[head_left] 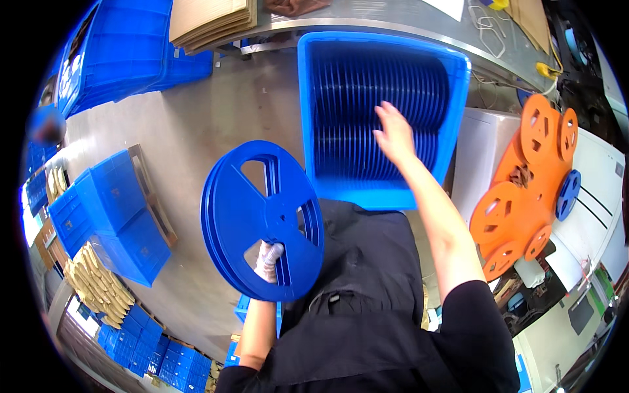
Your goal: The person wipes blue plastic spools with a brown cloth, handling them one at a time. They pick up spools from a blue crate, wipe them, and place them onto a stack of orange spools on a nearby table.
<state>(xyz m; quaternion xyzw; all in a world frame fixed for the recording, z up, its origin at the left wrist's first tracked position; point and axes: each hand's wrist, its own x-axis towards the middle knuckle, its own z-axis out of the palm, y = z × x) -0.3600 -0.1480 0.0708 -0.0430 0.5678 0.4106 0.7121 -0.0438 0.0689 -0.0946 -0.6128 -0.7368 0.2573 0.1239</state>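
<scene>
My left hand [267, 261] grips a small stack of blue plastic reels [242, 213], with its fingers through one of the cutouts. The reels face me on edge, left of my lap, and something pale covers part of that hand's fingers. Over the blue bin [360, 198] in front of me, my right hand [396, 136] is open, its fingers stretched out and holding nothing. Two rows of dark blue reels [380, 88] stand on edge inside the bin, packed side by side. Whether my right fingertips touch any of them, I cannot tell.
Beyond the bin runs a metal table [373, 14] carrying a cardboard stack [213, 19]. At right stands an orange machine part with round orange discs [524, 187]. Blue crates [124, 216] stand on the left floor, with larger blue bins [121, 52] behind and pale bundles [98, 281] nearby.
</scene>
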